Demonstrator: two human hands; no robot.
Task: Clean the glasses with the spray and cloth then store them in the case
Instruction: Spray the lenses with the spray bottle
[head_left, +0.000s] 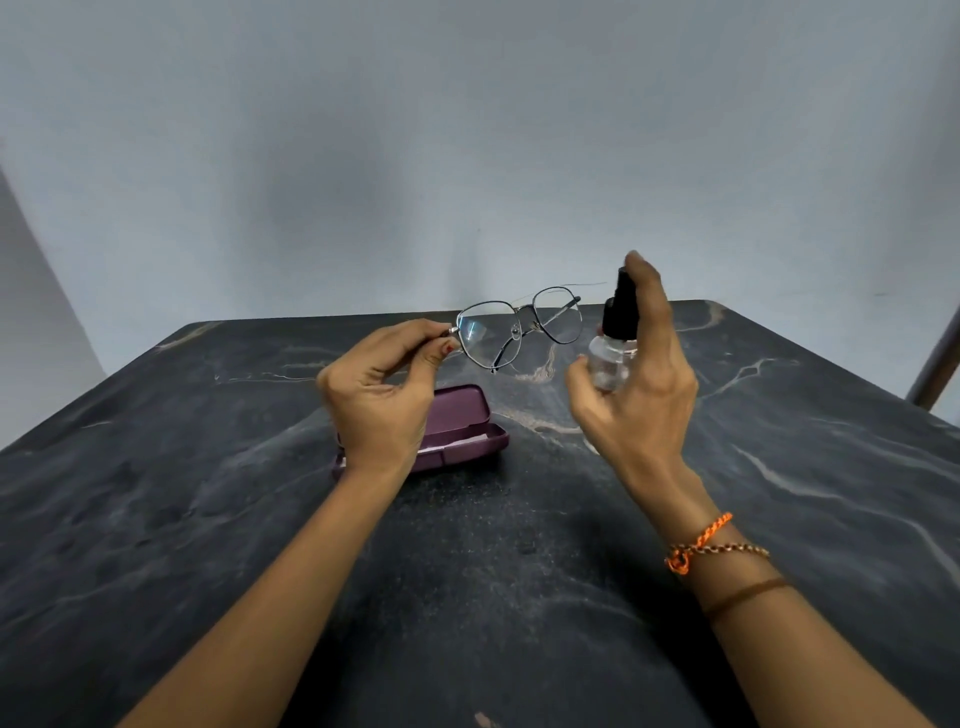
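Observation:
My left hand (382, 387) pinches the thin metal glasses (519, 325) at their left hinge and holds them in the air above the table, lenses facing me. Just right of the glasses, my right hand (636, 379) grips a small clear spray bottle (608, 364) with a black pump top; the index finger lies over the pump. A purple glasses case (462, 421) lies open on the table below my left hand, partly hidden by it. A pale strip, perhaps the cloth, shows inside the case.
The dark marbled table (467, 545) fills the lower view, with its far edge just behind the glasses. A plain grey wall (467, 156) stands behind. A metal post (935, 364) rises at the right edge.

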